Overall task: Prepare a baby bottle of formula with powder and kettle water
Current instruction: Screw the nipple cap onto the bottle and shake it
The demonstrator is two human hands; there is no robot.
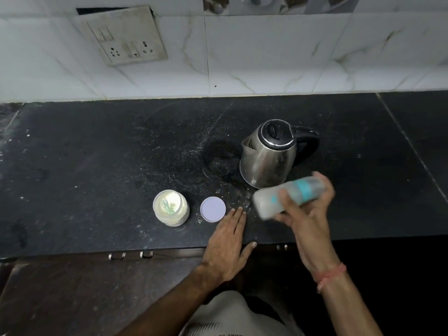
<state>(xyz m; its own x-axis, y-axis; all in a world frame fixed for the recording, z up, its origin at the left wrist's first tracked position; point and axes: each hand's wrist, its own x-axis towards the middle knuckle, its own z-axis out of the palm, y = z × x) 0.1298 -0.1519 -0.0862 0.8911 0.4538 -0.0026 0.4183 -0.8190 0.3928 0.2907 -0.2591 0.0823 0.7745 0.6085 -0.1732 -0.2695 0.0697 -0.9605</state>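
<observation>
At the upper left of the frame a socket plate (126,36) sits on the tiled wall (266,57). Below it the dark counter (97,154) runs across the whole middle of the frame, dusted with pale specks.

Left of centre, low on the counter, stands an open jar (171,207) of pale powder with a greenish scoop (167,206) inside. Just right of it lies a round lid (213,209), flat, apart from the jar.

The left hand (228,246) lies palm down at the counter's near edge, fingers straight and close together, thumb spread out to the right. Its fingertips come just beside the lid; whether they touch it cannot be told. It holds nothing.

Right of centre stands a steel kettle (269,154), lid closed, spout pointing left, black handle to the right.

In front of the kettle, at lower right, the right hand (308,209) grips the bottle (288,197), fingers curled round it. The bottle is held above the counter, lying nearly on its side, and is blurred; it has teal markings. A reddish thread (331,275) circles the right wrist.
</observation>
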